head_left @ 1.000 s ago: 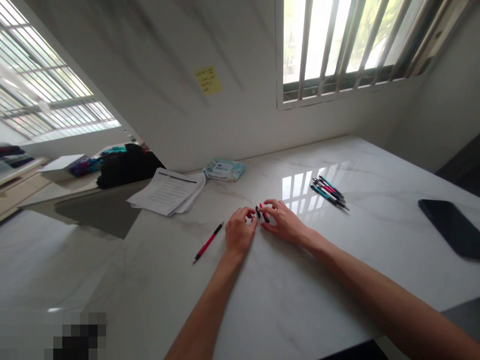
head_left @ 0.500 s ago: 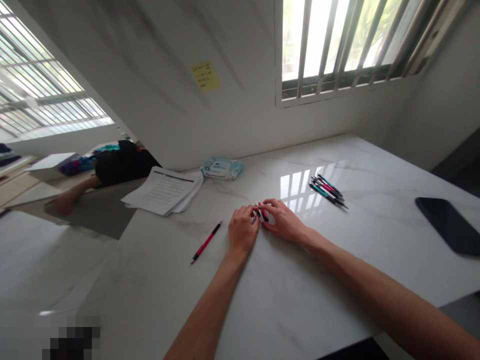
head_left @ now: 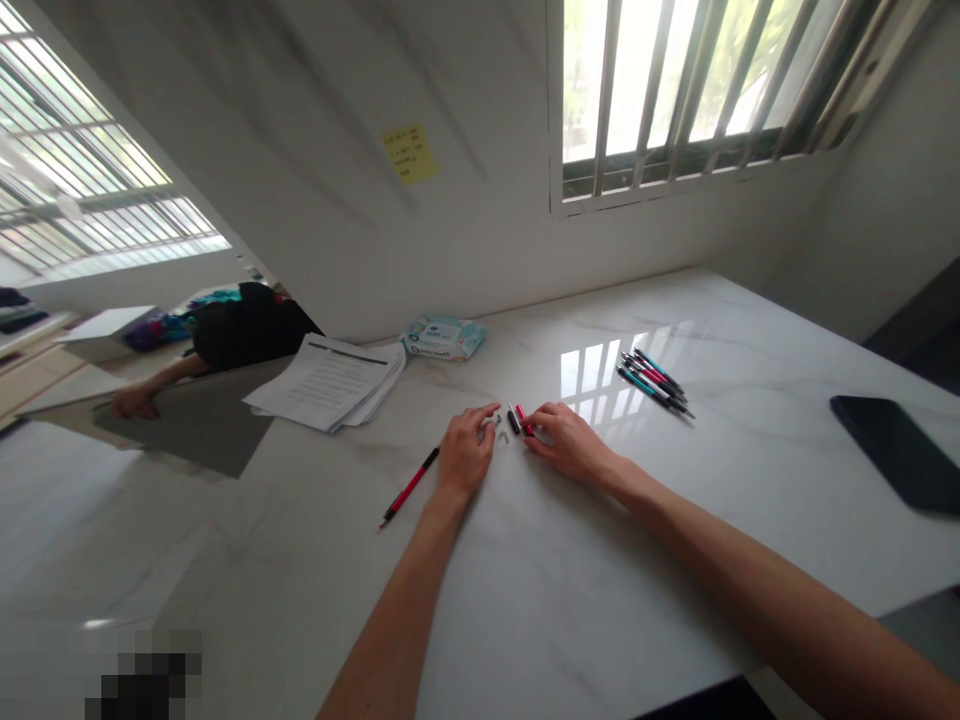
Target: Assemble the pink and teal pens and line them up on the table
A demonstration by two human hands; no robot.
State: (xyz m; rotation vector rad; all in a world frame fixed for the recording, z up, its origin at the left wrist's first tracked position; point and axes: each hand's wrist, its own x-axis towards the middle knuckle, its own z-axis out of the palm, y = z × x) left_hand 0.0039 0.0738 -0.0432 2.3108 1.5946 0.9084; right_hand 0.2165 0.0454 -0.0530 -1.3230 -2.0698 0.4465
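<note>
On the white marble table [head_left: 600, 570], my left hand [head_left: 466, 452] lies with its fingertips just left of several tiny pale pen parts [head_left: 500, 430]. It might pinch one of them, but the picture is too small to tell. A short black pen piece [head_left: 513, 422] stands between my hands. My right hand [head_left: 568, 443] has its fingertips against a red pen piece [head_left: 524, 420]. A red-and-black mechanical pencil [head_left: 409, 488] lies left of my left wrist, apart from it.
A bundle of teal, red and black pens [head_left: 652, 384] lies to the right, with a dark phone [head_left: 896, 453] near the right edge. Papers [head_left: 326, 382] and a wipes pack [head_left: 442, 337] stand at the back. Beyond them, another person's hand [head_left: 135, 403] shows.
My left hand has moved left, off the pen pieces, and tiny parts now show on the table. The other person's arm has come into view since the oldest frame.
</note>
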